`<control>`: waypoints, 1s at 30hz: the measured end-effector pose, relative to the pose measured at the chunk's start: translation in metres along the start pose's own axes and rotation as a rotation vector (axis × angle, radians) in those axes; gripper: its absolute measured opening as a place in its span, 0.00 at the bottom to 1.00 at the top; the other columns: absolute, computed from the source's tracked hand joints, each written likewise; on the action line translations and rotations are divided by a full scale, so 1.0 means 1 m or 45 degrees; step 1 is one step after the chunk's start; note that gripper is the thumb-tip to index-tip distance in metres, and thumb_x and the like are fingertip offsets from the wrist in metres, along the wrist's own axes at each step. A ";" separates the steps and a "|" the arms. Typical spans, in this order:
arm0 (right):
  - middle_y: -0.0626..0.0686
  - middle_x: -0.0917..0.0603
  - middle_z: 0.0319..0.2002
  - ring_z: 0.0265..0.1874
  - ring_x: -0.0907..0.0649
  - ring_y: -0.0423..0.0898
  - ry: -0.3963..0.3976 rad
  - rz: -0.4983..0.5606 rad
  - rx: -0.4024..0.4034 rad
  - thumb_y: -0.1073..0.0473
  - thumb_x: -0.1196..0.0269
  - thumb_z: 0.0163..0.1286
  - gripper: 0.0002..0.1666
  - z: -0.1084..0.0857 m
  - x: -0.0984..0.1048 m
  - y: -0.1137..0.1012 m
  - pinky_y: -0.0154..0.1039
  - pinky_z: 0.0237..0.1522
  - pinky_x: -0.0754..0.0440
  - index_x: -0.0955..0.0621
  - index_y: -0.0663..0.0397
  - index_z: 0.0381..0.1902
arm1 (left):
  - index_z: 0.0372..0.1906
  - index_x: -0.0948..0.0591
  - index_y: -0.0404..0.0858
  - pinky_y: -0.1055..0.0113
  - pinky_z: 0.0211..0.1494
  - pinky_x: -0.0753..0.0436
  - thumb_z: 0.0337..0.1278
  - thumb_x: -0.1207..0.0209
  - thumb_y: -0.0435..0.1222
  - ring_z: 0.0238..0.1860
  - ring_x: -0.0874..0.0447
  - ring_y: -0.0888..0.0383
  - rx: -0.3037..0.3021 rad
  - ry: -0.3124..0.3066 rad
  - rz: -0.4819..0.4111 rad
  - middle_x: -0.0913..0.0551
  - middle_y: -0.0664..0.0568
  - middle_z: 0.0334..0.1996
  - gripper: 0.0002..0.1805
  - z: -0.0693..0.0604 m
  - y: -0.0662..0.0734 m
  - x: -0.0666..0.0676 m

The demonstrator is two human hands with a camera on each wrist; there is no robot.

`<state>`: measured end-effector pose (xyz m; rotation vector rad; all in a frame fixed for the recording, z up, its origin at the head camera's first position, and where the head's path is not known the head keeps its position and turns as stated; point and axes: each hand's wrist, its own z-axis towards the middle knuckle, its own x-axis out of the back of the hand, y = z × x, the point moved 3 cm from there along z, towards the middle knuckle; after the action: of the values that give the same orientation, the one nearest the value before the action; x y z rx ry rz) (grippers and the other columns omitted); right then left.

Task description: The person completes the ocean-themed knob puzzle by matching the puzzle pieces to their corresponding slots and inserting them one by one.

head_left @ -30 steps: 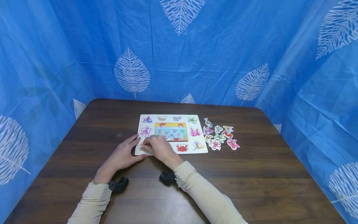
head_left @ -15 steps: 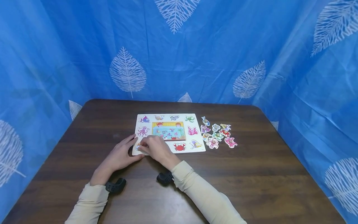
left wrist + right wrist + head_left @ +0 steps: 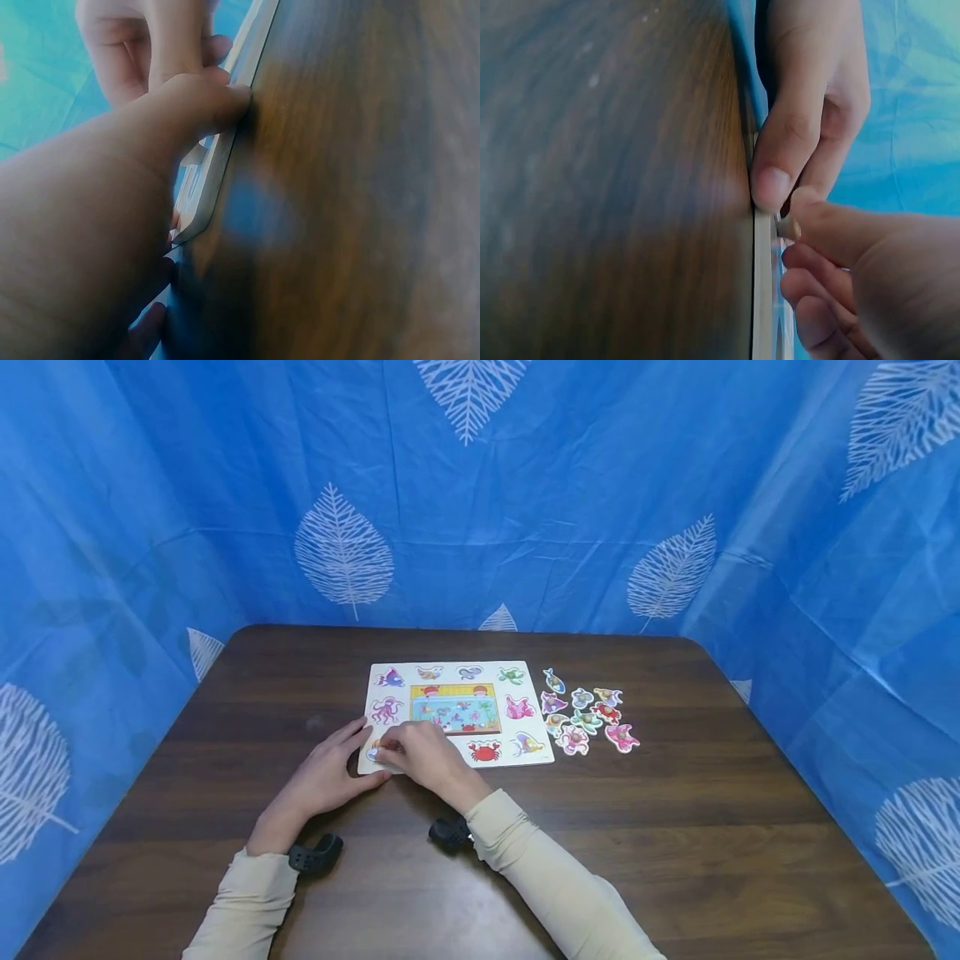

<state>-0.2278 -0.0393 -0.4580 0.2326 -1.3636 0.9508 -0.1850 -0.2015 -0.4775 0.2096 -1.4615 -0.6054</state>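
Observation:
A white wooden puzzle board [image 3: 536,752] printed with sea animals lies on the table. My left hand [image 3: 322,779] holds its near left corner, thumb along the near edge and fingers at the left side. At that same corner, my right hand [image 3: 427,758] pinches the small knob [image 3: 787,227] of a puzzle piece [image 3: 372,754]. Fingers cover most of this piece, so its animal cannot be made out. In the left wrist view, the left thumb [image 3: 225,105] presses the board's edge. The right wrist view has both hands close together over the board.
Several loose knobbed pieces lie right of the board, among them a red crab [image 3: 606,713], a green turtle [image 3: 587,721] and a pink piece [image 3: 622,738] at the outer right. The dark wooden table [image 3: 675,827] is bordered by a blue leaf-patterned curtain [image 3: 570,527].
The head view has shifted slightly. Both hands stay at the board's near left corner, the right one still pinching the piece's knob; the loose pieces lie as before.

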 end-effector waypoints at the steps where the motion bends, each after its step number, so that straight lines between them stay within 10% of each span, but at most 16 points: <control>1: 0.42 0.09 0.33 0.29 0.19 0.33 0.001 0.005 -0.006 0.49 0.30 0.70 0.12 0.000 0.001 0.000 0.24 0.35 0.22 0.09 0.49 0.42 | 0.74 0.31 0.28 0.31 0.69 0.30 0.58 0.28 0.51 0.74 0.36 0.31 0.004 0.002 -0.003 0.35 0.32 0.76 0.47 0.000 0.000 0.000; 30: 0.44 0.09 0.36 0.30 0.20 0.36 0.107 0.080 -0.155 0.48 0.30 0.71 0.12 -0.011 0.020 0.026 0.27 0.34 0.24 0.08 0.48 0.44 | 0.75 0.32 0.28 0.32 0.71 0.31 0.58 0.29 0.53 0.75 0.37 0.31 0.039 -0.020 -0.022 0.37 0.31 0.76 0.48 0.001 0.001 -0.001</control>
<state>-0.2393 -0.0070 -0.4525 0.0569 -1.3522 0.9156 -0.1857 -0.1999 -0.4777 0.2425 -1.4862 -0.6000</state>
